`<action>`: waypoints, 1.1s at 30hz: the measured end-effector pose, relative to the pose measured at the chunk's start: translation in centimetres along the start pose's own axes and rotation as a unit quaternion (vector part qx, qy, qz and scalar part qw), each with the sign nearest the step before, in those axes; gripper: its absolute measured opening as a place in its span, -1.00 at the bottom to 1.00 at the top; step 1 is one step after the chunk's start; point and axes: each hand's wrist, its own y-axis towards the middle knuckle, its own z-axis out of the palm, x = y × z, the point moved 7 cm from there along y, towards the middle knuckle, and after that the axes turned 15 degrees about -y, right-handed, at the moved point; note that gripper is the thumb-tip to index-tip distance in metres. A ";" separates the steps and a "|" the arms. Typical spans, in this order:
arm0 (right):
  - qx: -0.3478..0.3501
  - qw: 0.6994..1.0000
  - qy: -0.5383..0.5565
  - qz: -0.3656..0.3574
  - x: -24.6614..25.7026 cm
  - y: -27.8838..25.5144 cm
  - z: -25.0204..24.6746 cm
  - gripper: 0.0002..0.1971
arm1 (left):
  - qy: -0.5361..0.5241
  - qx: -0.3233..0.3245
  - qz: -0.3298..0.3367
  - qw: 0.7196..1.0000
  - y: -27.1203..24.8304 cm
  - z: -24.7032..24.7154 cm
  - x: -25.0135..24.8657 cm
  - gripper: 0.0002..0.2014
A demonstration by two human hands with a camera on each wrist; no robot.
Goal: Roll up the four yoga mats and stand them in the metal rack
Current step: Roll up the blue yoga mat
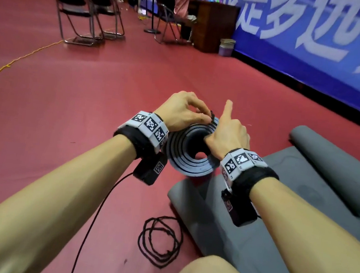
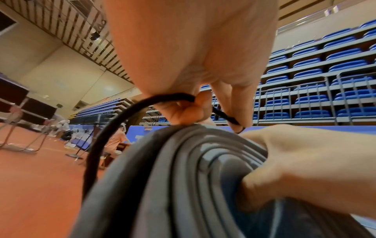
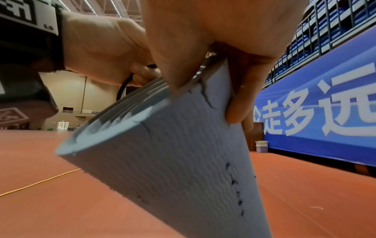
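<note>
Head view first: a rolled grey mat (image 1: 191, 153) stands on end on the red floor (image 1: 91, 75), its spiral top edge facing up between both wrists. Left hand (image 1: 181, 111) pinches a black cord (image 2: 114, 127) right at the roll's upper rim, thumb and fingertips closed on it, and the cord drops down the roll's outer side. Right hand (image 1: 229, 133) clamps the same rim, thumb tucked inside the layers, fingers down the outside wall, index finger pointing up free. On the right wrist view the roll leans, its outer flap edge lying under those fingers (image 3: 236, 103). Just beside the roll's base lie two more grey mats (image 1: 283, 208), partly rolled, and a coiled black rope (image 1: 159, 240) near the knee. Open floor stretches left toward the folding chairs (image 1: 87, 11); the blue banner wall (image 1: 322, 40) closes off the right.
</note>
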 end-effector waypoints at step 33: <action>-0.065 0.985 0.080 0.141 -6.6 3.4 -4.7 -0.67 | -0.140 -0.194 0.052 0.970 -4.1 3.4 0.0 -0.64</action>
